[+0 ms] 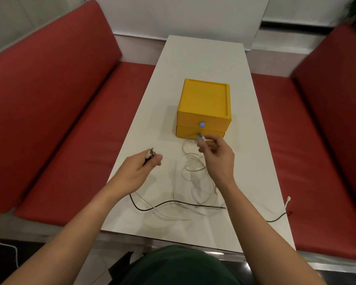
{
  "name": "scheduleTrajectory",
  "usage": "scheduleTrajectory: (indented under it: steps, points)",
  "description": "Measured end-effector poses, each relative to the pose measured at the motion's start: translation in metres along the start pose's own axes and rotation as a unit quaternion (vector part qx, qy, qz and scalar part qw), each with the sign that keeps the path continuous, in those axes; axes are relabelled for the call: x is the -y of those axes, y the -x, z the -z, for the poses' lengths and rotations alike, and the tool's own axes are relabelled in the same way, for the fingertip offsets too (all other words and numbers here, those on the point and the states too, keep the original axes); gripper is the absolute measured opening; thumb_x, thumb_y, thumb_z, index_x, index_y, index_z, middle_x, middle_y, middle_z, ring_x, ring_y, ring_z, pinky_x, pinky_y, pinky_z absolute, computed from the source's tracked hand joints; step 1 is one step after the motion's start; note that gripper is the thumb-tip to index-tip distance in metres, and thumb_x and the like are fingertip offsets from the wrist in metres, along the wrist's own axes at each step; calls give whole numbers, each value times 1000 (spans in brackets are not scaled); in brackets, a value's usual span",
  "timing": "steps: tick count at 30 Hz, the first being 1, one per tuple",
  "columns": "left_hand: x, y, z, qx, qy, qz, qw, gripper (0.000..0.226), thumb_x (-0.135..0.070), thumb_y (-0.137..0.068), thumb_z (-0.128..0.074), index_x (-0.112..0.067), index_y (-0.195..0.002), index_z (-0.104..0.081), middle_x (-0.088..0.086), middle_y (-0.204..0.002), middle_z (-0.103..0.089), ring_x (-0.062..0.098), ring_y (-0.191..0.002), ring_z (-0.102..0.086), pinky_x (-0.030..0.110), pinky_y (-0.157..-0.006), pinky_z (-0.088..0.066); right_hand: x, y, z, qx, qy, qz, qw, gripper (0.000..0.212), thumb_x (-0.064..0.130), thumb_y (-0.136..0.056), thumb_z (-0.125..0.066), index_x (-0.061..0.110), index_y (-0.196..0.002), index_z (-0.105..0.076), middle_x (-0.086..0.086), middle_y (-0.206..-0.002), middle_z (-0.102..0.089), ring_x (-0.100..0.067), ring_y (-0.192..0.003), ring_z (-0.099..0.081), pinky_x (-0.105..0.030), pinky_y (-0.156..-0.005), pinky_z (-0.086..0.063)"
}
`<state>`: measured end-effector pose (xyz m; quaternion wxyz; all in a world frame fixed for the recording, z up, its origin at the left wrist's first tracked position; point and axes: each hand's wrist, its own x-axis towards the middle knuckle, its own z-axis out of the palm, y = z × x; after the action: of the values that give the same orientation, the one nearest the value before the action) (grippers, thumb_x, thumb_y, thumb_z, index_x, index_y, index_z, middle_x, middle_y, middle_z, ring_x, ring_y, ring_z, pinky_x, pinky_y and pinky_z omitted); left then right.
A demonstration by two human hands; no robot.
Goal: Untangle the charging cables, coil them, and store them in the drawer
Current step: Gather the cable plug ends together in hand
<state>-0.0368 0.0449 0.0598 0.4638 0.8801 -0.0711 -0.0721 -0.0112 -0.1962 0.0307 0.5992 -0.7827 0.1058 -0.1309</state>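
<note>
Head view: left hand (141, 169) fingers (158, 159) clamped on plug end, apparently of black cable (173, 201). Right hand (218, 159) fingers (211, 138) pinch white cable (195, 170) plug just before yellow drawer box (203, 103), drawers closed. Tangle lies on bench (203, 58) between forearms. Best handling, likely: draw ends apart slowly, leave loops slack, pass plug back through crossings, avoid tightening knots.

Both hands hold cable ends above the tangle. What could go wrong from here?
Tugging apart: the left hand grips plug ends and the right hand pinches a white plug, while white cable loops overlap on the table; pulling may tighten the tangle.
The black cable runs to the table's right edge beside a loose white plug; both might slide off.
Both drawers of the yellow drawer unit look closed, with both hands occupied.
</note>
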Motion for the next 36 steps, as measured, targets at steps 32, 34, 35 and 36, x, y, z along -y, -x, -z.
scheduleTrajectory:
  steps: [32, 34, 35, 36]
  points:
    - [-58, -9, 24, -6, 431, -4, 902, 52, -61, -98, -40, -26, -117, -73, 11, -92, -62, 27, -87, -58, 42, -75, -38, 107, 49, -73, 71, -146, 113, 980, 11, 19, -89, -81, 20, -100, -82, 9, -93, -79, -14, -75, -70, -21, -67, -51]
    - [-56, -9, 26, 13, 440, 7, 898, 55, -60, -98, -36, -26, -127, -69, 16, -120, -70, 28, -115, -66, 49, -90, -36, 106, 49, -75, 64, -132, 141, 979, 13, 18, -89, -80, 21, -102, -82, 11, -92, -78, -16, -77, -68, -22, -69, -50]
    - [-57, -8, 27, 19, 445, 13, 895, 56, -58, -98, -36, -25, -131, -66, 13, -127, -70, 24, -119, -68, 49, -92, -35, 106, 48, -76, 63, -124, 156, 978, 14, 18, -90, -80, 22, -103, -82, 11, -93, -78, -18, -78, -68, -23, -69, -50]
    - [-58, -8, 28, 24, 449, 18, 893, 56, -57, -97, -36, -25, -133, -64, 10, -129, -71, 21, -119, -69, 48, -94, -37, 106, 47, -76, 66, -113, 168, 977, 15, 17, -91, -79, 23, -105, -81, 12, -93, -77, -18, -79, -69, -23, -70, -50]
